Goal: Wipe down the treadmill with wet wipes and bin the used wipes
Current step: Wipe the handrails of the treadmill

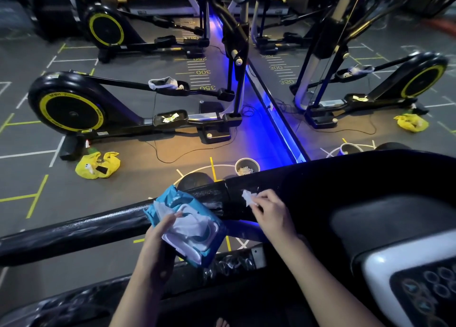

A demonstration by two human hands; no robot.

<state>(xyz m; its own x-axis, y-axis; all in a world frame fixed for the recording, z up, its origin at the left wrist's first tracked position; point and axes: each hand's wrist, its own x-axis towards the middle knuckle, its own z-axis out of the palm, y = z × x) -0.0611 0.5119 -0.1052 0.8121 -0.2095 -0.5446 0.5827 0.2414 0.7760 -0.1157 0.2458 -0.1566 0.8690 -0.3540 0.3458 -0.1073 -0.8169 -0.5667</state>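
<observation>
White wipe (248, 198), wadded small, was pinched by my right hand (270, 212) against the treadmill rail (81, 229). Judged it limp, light, tear-prone; best kept bunched. Left hand (158, 240) gripped the soft blue pack (188, 225).

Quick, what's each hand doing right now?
Left hand: holding the blue wipes pack.
Right hand: pinching a crumpled wipe on the treadmill rail.

A blue wipe pack (187, 228), flap open with a white sheet poking out, sits low centre. 1 crumpled white wipe (248, 198) touches the black treadmill rail (86, 228). A round bin (246, 166) holding wipes stands just above.
</observation>
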